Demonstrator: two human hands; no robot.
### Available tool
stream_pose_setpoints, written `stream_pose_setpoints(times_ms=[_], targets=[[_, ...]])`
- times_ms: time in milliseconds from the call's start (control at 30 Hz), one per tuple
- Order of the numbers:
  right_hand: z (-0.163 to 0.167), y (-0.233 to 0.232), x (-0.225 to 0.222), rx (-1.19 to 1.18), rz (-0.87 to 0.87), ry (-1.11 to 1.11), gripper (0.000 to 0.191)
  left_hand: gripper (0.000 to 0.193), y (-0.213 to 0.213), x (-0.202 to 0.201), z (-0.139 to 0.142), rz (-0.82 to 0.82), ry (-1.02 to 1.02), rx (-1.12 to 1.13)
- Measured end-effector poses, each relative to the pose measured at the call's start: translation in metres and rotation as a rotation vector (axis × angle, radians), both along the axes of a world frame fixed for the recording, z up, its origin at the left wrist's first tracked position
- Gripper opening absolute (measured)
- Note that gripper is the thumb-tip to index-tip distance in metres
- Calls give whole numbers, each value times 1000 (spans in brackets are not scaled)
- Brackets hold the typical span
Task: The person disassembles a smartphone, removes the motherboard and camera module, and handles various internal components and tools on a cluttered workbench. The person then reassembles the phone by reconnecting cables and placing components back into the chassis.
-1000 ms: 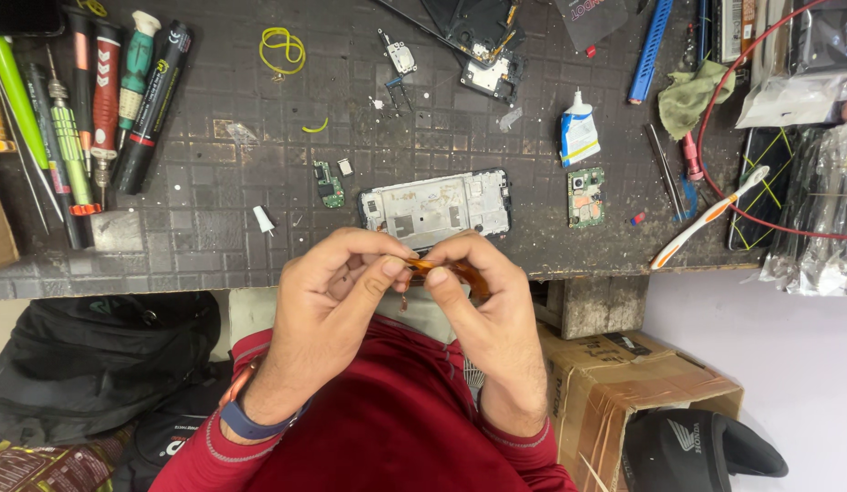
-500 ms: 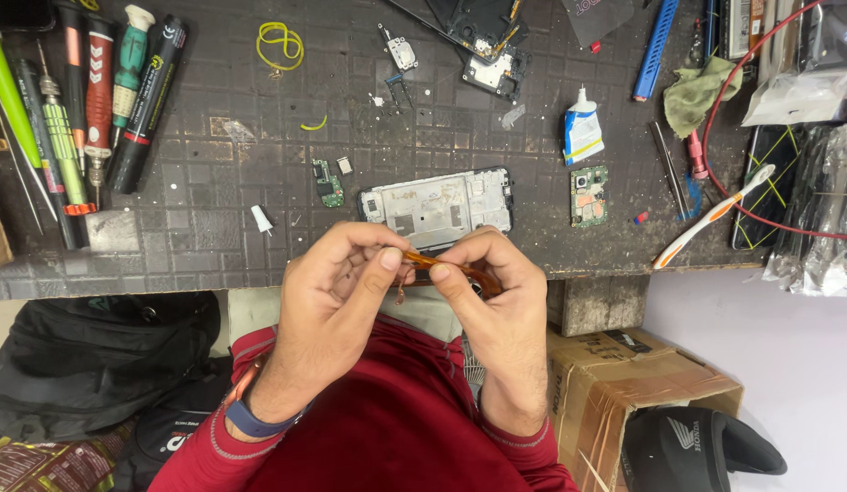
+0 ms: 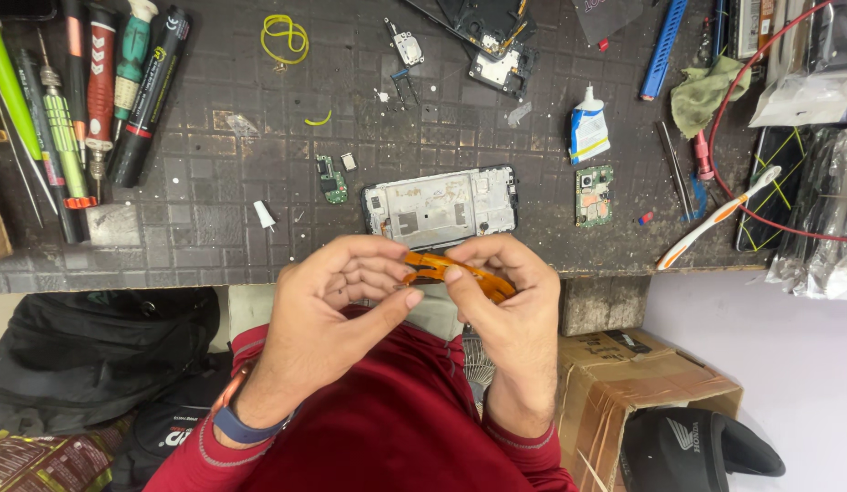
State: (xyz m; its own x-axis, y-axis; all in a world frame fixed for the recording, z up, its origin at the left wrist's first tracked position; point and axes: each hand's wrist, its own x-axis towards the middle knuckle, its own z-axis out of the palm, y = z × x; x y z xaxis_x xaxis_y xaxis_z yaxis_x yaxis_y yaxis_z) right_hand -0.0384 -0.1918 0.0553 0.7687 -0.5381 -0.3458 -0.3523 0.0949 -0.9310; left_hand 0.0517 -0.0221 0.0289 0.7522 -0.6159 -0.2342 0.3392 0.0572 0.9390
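Both hands meet just in front of the workbench edge, above my red-shirted lap. My left hand (image 3: 337, 301) and my right hand (image 3: 505, 301) pinch a thin orange flex ribbon (image 3: 455, 271) between their fingertips. Directly beyond the hands, an opened phone frame (image 3: 440, 206) lies flat on the dark gridded mat (image 3: 214, 164). A small green circuit board (image 3: 330, 179) rests to its left and a larger green board (image 3: 594, 194) to its right.
Screwdrivers and pens (image 3: 86, 100) lie in a row at the far left. A yellow rubber band (image 3: 285, 36), a white glue tube (image 3: 588, 128), a toothbrush (image 3: 715, 217) and a red cable (image 3: 742, 118) sit on the bench. A black bag (image 3: 95, 355) and a cardboard box (image 3: 642, 383) stand below.
The hands have stayed together at the bench edge, working the orange ribbon between the fingertips; more of the ribbon shows now. Nothing on the bench has moved.
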Motion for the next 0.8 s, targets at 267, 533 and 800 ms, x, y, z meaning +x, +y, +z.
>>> stream_pose_setpoints(times_ms=[267, 533, 800], targets=[[2, -1, -3, -37, -20, -28, 11, 34, 1, -6, -7, 44, 47, -147], [4, 8, -9, -292, -44, -197, 14, 36, 3, -10, -6, 53, -3, -216], [-8, 24, -8, -977, -103, -450, 21, 31, -2, -14, -3, 28, 6, -199]])
